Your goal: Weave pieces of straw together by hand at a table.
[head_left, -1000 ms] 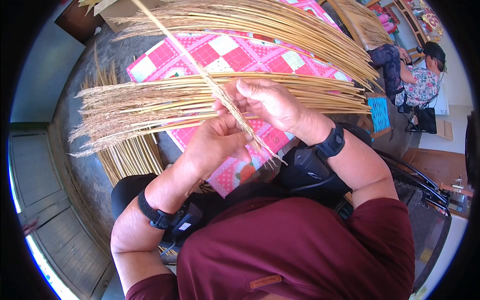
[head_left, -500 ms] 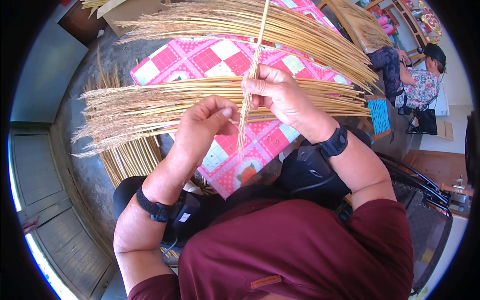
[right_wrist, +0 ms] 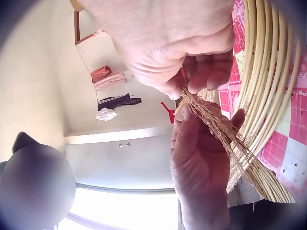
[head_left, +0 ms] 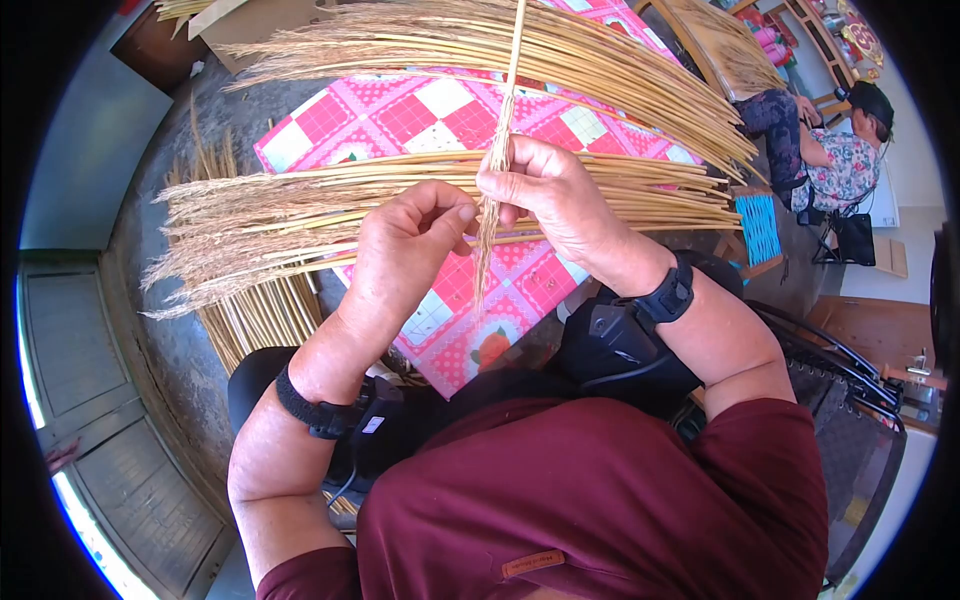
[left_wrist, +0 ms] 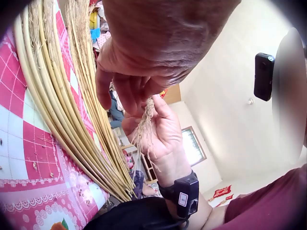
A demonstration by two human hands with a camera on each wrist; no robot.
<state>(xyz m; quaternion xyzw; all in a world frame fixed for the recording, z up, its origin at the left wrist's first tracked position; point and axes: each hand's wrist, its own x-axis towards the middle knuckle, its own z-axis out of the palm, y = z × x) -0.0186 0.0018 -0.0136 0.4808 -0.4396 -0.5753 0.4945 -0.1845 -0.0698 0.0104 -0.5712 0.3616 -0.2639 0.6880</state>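
In the head view, a long dried grass stalk [head_left: 515,60] stands nearly lengthwise, its feathery plume [head_left: 483,262] hanging toward me. My right hand [head_left: 548,190] pinches it where the plume begins, between thumb and fingers. Just left of the plume is my left hand [head_left: 405,235], thumb and forefinger brought together in a pinch at its side strands. The right wrist view has the plume [right_wrist: 211,115] trailing from the right hand's fingertips across the left palm. In the left wrist view the left hand [left_wrist: 153,52] covers the upper part of the plume [left_wrist: 145,129].
Two bundles of plumed stalks, a nearer one [head_left: 330,205] and a farther one [head_left: 560,60], lie across a table with a pink checked cloth [head_left: 440,350]. More stalks [head_left: 265,315] are beneath at left. A person [head_left: 840,165] sits at the far right near a blue woven stool [head_left: 757,228].
The stalk has swung from slanting left to nearly straight ahead, now in the right hand's pinch. The left hand has let go of the plume, then closed its thumb and forefinger beside it.
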